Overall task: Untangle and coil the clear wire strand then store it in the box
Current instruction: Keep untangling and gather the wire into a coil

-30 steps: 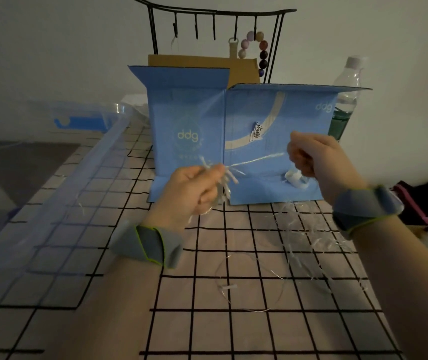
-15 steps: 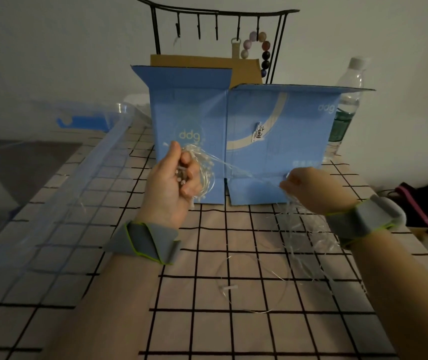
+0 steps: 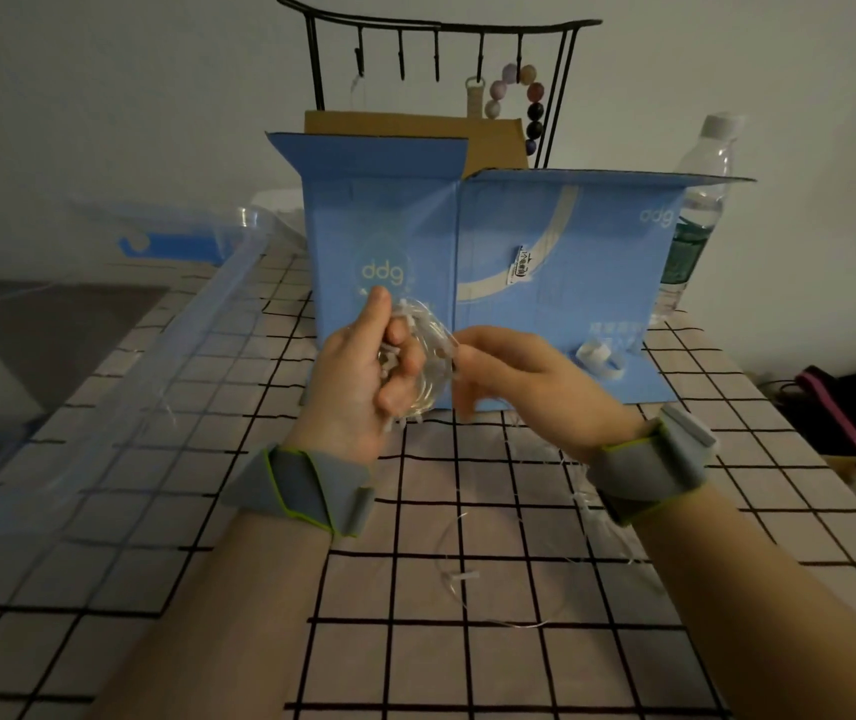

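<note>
I have the small coil of clear wire strand with white tags (image 3: pixel 418 356) bunched in my left hand (image 3: pixel 358 376), whose fingers (image 3: pixel 399 366) are curled tight around it, index raised. My right hand (image 3: pixel 514 376) sits just beside it on the right, fingers (image 3: pixel 459 345) pinched on the strand where it leaves the coil. Both hands hang above the grid-patterned tabletop (image 3: pixel 259 589), in front of the open blue cardboard box (image 3: pixel 545 283).

What matters for the next wrap, as I read it: the free tail (image 3: pixel 498 584) runs down and to the right from the pinch, under my right wrist, and loops loosely on the tabletop nearer to me. So the slack lies on the right hand's side; that hand should feed it, drawing toward the coil and round it. The coil's flat face looks roughly toward me. The box opening lies beyond and above both hands.
</note>
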The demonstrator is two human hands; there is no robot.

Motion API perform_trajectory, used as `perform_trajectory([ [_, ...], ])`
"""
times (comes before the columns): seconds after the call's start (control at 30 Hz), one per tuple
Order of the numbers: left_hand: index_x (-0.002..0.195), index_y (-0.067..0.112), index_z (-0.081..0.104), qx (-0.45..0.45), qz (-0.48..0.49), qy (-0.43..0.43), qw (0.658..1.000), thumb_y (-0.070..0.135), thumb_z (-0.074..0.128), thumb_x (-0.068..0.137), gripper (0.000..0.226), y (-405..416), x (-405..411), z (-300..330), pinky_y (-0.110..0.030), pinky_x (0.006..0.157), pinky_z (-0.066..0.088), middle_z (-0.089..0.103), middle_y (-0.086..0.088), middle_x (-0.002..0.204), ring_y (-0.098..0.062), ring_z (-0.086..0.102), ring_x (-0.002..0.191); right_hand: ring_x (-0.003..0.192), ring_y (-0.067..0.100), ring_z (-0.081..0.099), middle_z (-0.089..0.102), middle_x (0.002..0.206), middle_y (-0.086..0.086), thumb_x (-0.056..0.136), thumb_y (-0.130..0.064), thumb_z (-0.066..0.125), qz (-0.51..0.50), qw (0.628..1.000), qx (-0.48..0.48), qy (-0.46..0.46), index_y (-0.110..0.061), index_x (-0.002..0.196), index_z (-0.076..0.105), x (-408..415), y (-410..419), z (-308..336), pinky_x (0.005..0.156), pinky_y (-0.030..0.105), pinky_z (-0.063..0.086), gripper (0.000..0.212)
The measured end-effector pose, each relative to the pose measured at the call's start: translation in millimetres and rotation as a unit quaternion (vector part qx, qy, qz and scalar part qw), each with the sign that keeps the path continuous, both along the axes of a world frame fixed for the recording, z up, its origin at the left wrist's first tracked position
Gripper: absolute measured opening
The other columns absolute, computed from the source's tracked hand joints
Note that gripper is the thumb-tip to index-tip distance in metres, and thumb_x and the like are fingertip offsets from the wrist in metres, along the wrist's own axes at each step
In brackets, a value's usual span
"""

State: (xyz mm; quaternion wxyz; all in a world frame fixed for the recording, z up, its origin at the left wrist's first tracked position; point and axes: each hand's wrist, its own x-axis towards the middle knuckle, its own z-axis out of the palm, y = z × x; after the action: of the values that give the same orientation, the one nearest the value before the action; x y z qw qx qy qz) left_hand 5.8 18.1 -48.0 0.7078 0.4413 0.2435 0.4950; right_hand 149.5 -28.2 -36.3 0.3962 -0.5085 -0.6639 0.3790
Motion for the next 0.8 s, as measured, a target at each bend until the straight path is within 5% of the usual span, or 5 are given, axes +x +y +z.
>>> perform_trajectory([
  [0.13, 0.059, 0.016, 0.047, -0.048, -0.03, -0.094, 0.994, 0.04, 0.026, 0.098, 0.05, 6.5, -5.3, 3.0, -0.012, 0.025, 0.013, 0.038, 0.008, 0.036, -0.004, 0.024, 0.019, 0.04, 0.001, 0.038, 0.042, 0.047, -0.01, 0.095, -0.024, 0.045, -0.055, 0.996, -0.002, -0.064, -0.013, 0.078, 0.059, 12.3, 0.6, -12.6, 0.043, 0.01, 0.031, 0.024],
  [0.33, 0.061, 0.015, 0.058, -0.054, -0.051, -0.176, 0.982, 0.04, 0.026, 0.096, 0.053, 3.8, -4.4, 4.3, -0.008, 0.029, 0.026, 0.072, -0.001, 0.073, -0.001, 0.038, 0.027, 0.056, 0.01, 0.038, 0.04, 0.059, -0.003, 0.097, -0.025, 0.038, -0.109, 0.962, 0.047, -0.246, -0.024, 0.063, 0.037, 25.2, 5.7, -32.5, 0.059, 0.026, 0.03, 0.034],
  [0.43, 0.059, 0.014, 0.061, -0.05, -0.059, -0.202, 0.976, 0.035, 0.025, 0.098, 0.056, 7.3, -2.6, 2.5, -0.013, 0.06, 0.054, 0.073, -0.009, 0.095, -0.005, 0.069, 0.07, 0.075, 0.024, 0.051, 0.054, 0.078, 0.005, 0.098, -0.031, 0.034, -0.049, 0.918, -0.027, -0.393, -0.02, 0.079, 0.047, 19.2, 0.4, -37.9, 0.071, 0.034, 0.041, 0.025],
  [0.57, 0.079, 0.012, 0.062, -0.009, 0.001, -0.134, 0.991, 0.032, 0.022, 0.099, 0.049, 8.9, -1.2, 0.0, -0.03, 0.093, 0.049, 0.062, -0.008, 0.12, -0.018, 0.063, 0.105, 0.096, 0.032, 0.059, 0.06, 0.107, 0.011, 0.098, -0.028, 0.034, 0.002, 0.859, -0.008, -0.512, -0.021, 0.109, 0.052, 11.1, -6.5, -37.1, 0.08, 0.039, 0.049, 0.022],
  [0.8, 0.1, 0.017, 0.056, 0.061, 0.085, 0.083, 0.991, 0.001, 0.047, 0.091, 0.02, 3.6, 11.4, -12.3, -0.028, 0.092, 0.043, 0.056, -0.005, 0.129, -0.017, 0.053, 0.119, 0.094, 0.019, 0.06, 0.065, 0.108, 0.001, 0.092, -0.019, 0.051, 0.058, 0.891, 0.085, -0.442, -0.031, 0.124, 0.054, 11.8, -12.1, -14.4, 0.082, 0.037, 0.05, 0.034],
])
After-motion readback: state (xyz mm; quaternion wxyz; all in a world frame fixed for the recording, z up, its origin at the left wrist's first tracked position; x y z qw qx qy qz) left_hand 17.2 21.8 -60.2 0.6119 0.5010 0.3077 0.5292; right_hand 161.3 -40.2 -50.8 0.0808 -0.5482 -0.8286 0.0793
